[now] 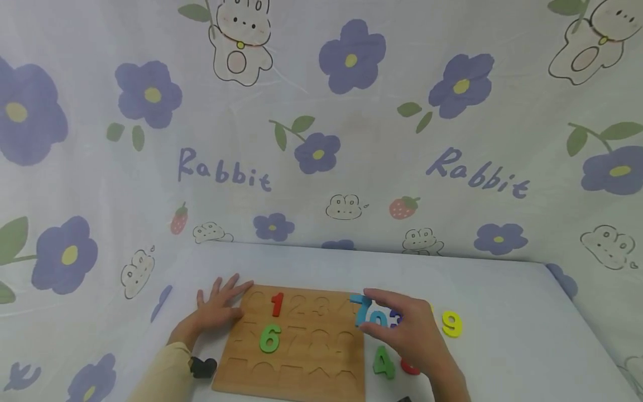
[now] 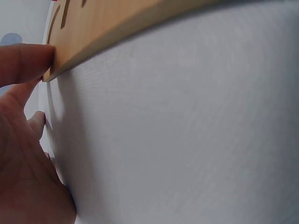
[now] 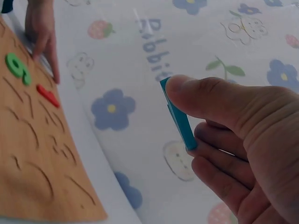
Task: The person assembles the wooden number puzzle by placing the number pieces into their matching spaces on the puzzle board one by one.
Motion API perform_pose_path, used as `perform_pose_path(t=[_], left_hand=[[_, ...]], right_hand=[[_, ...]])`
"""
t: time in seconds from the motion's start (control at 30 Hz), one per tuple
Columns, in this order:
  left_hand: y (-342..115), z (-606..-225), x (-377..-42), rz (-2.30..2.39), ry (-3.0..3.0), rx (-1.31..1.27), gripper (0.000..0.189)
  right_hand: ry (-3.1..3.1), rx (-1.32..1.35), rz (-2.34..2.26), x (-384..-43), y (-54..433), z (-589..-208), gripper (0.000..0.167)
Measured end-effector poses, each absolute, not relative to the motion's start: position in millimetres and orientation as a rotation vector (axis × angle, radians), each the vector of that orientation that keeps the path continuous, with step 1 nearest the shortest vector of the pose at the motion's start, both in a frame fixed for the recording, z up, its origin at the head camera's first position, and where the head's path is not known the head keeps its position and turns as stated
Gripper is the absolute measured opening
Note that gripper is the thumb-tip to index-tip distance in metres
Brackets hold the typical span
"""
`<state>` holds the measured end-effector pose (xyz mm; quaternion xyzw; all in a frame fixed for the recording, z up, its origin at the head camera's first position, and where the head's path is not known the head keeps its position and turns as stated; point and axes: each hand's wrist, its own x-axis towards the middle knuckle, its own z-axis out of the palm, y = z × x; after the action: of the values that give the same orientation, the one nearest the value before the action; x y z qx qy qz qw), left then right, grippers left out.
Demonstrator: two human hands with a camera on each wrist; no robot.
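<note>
My right hand (image 1: pixel 414 332) pinches a blue number piece (image 1: pixel 361 307) between thumb and fingers, above the right edge of a wooden number board (image 1: pixel 326 357). The piece looks like a 7; in the right wrist view only its narrow side (image 3: pixel 184 126) shows. With fingers spread, my left hand (image 1: pixel 218 307) rests at the board's upper left, thumb and a fingertip touching its edge. On the board are a red 1 (image 1: pixel 277 305) in the top row and a green 6 (image 1: pixel 270 339) below it. The other recesses in sight hold no pieces.
Right of the board lie a green 4 (image 1: pixel 383 363), a yellow 9 (image 1: pixel 452 324), a blue rounded piece (image 1: pixel 378 319) and a purple piece (image 1: pixel 395 318). My right hand partly covers a red piece (image 1: pixel 410 367). A patterned curtain (image 1: pixel 301 111) hangs behind the white table (image 1: pixel 527 335).
</note>
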<state>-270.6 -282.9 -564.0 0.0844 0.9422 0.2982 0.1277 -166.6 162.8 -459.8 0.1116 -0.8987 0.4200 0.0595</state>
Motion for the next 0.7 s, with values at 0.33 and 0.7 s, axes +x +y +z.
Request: perform_pose_path(t=[0.33, 0.7], left_hand=[[-285, -565, -271, 0.882, 2.752, 0.257, 0.075], [-287, -569, -270, 0.947, 2.759, 0.308, 0.073]], right_hand=[[-2.64, 0.451, 1.441, -177, 104, -484, 0.049], [-2.69, 0.647, 1.367, -186, 58, -530, 0.046]])
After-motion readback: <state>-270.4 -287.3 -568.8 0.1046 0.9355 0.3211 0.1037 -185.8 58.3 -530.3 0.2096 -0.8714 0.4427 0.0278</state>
